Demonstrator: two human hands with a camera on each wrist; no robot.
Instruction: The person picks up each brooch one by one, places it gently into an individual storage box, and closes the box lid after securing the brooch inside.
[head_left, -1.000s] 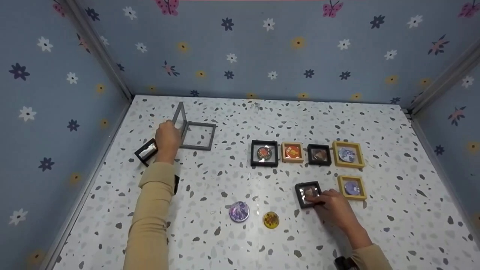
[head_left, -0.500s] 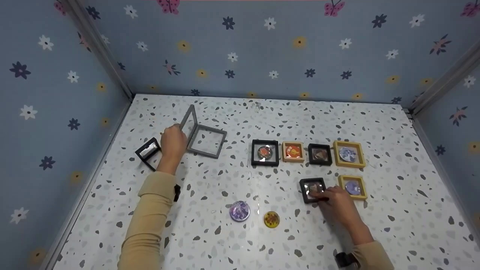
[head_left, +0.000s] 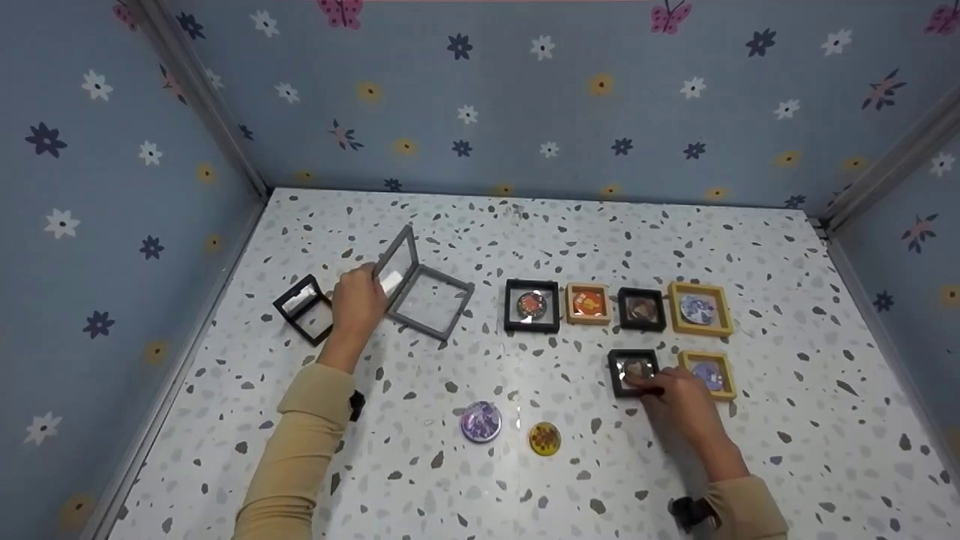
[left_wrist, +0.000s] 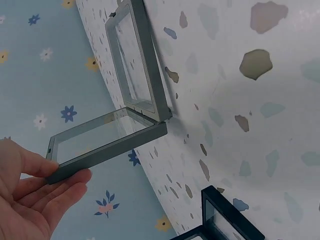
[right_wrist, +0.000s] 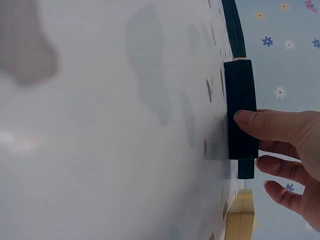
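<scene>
My left hand (head_left: 358, 304) pinches the raised half of a grey hinged display frame (head_left: 433, 301); its other half lies flat on the table. In the left wrist view the thumb is on one face of the grey lid (left_wrist: 110, 149), with fingers beneath. My right hand (head_left: 686, 401) grips the near right side of a small black display frame (head_left: 632, 367) that holds a brown round piece behind clear film. The right wrist view shows the thumb pressed on the black frame's edge (right_wrist: 241, 100). Left of my left hand, a smaller black frame (head_left: 298, 298) stands folded open.
Behind the right hand, a row has a black frame (head_left: 532, 306), an orange frame (head_left: 587, 304), another black frame (head_left: 641, 309) and a yellow frame (head_left: 700, 309). A second yellow frame (head_left: 709, 375) is beside that hand. A purple badge (head_left: 481, 421) and yellow badge (head_left: 544, 439) lie in front.
My left hand has moved the grey frame right and toward me, turning it slightly. My right hand has shifted its black frame right and back, and straightened it, beside the near yellow frame.
</scene>
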